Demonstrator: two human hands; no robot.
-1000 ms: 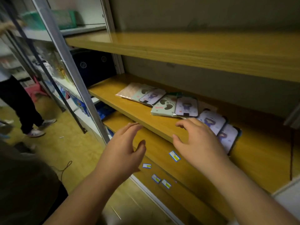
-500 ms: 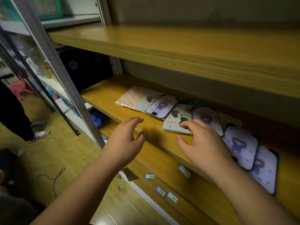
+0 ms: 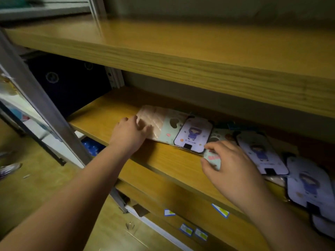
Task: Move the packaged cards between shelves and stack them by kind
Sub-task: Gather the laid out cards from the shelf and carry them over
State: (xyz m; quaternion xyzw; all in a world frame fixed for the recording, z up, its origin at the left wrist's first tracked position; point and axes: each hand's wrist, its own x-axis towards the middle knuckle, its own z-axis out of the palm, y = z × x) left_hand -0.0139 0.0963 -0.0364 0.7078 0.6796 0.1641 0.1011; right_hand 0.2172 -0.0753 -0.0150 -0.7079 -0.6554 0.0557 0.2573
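Several packaged cards lie in an overlapping row on the middle wooden shelf. From the left there is a pink quilted card, a mint green card and a purple card with a girl figure. Then come a second mint green card and more purple cards. My left hand grips the near left corner of the pink card. My right hand pinches the near edge of the second mint green card between thumb and fingers.
An upper wooden shelf overhangs the row closely. A grey metal post stands at the left, with a dark blue box behind it. Small price labels are stuck on the lower shelf's edge. The floor lies at the lower left.
Both hands reached forward from the shelf's front edge onto the cards. The left went to the pink card and the right took hold of the mint green one. The view moved closer.
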